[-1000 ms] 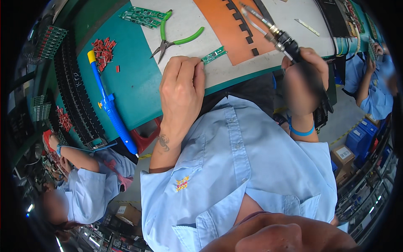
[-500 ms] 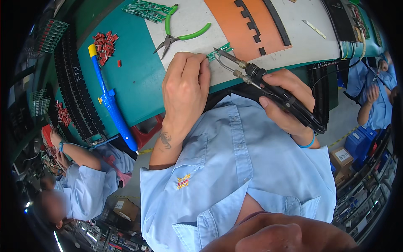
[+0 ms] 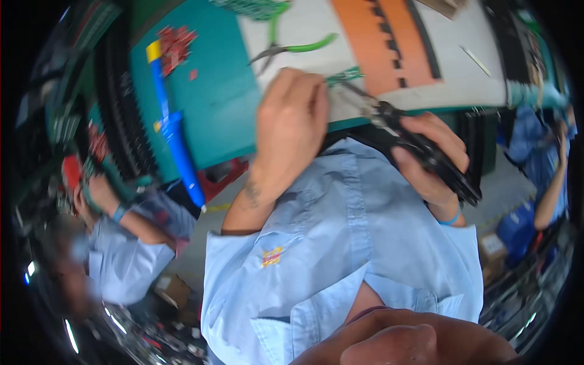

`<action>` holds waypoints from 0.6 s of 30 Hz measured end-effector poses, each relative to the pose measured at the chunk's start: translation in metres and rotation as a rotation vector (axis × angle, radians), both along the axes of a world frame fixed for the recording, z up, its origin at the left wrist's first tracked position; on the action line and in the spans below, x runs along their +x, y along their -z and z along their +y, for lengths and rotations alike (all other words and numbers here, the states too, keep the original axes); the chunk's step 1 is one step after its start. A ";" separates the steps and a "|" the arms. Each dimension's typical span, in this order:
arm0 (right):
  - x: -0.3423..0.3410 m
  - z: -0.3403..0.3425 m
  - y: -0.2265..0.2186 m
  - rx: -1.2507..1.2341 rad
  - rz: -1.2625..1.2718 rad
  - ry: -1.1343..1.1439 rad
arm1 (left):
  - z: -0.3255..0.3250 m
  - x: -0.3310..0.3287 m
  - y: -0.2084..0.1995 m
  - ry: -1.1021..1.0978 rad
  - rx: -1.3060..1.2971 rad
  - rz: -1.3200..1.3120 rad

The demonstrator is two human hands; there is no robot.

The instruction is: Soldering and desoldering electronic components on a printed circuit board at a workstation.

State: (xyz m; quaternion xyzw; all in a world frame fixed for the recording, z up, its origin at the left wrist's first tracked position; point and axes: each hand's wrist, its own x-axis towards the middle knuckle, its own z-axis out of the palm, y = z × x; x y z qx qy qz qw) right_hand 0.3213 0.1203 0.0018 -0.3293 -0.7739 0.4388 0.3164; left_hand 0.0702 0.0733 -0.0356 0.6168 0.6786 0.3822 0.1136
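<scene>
My left hand [image 3: 291,118] is closed, fingertips pinched at the left end of a small green circuit board [image 3: 345,76]. The fingers hide that end of the board. My right hand [image 3: 431,149] grips a black soldering iron [image 3: 420,141] with a thin metal tube beside its tip. The iron's tip reaches to the board's near edge; blur hides whether they touch. Beyond my left hand lie green-handled pliers [image 3: 301,47], jaws spread. Farther left are a blue solder sucker [image 3: 173,143] with a yellow end and a pile of small red components [image 3: 176,48].
More green circuit boards [image 3: 252,7] lie at the far edge. An orange mat [image 3: 380,55] with black strips covers part of the white bench surface. A thin pale stick [image 3: 474,61] lies to the right. Co-workers in blue shirts sit at left [image 3: 131,261] and right [image 3: 526,164].
The picture has swung and blurred, so the bench and its things appear farther right. Both hands keep their grips, and the iron stays by the board. The right co-worker's arm has moved.
</scene>
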 end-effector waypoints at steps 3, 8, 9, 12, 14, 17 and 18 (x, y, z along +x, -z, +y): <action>-0.001 -0.006 0.006 -0.021 0.058 0.145 | -0.001 -0.003 0.001 0.039 0.008 -0.010; -0.008 0.014 0.038 0.085 0.250 0.169 | -0.006 -0.001 0.002 0.018 0.038 -0.040; -0.006 0.020 0.042 0.082 0.252 0.155 | -0.007 0.001 0.002 0.003 0.049 -0.031; -0.005 0.042 0.051 0.139 0.169 0.263 | -0.007 0.005 0.004 -0.020 0.073 -0.026; -0.003 0.058 0.054 0.219 0.131 0.260 | -0.006 0.005 0.007 -0.034 0.089 -0.020; 0.000 0.078 0.061 0.205 0.288 0.293 | -0.005 0.006 0.009 -0.016 0.134 0.002; 0.001 0.084 0.064 0.226 0.310 0.279 | -0.005 0.006 0.009 -0.018 0.142 0.001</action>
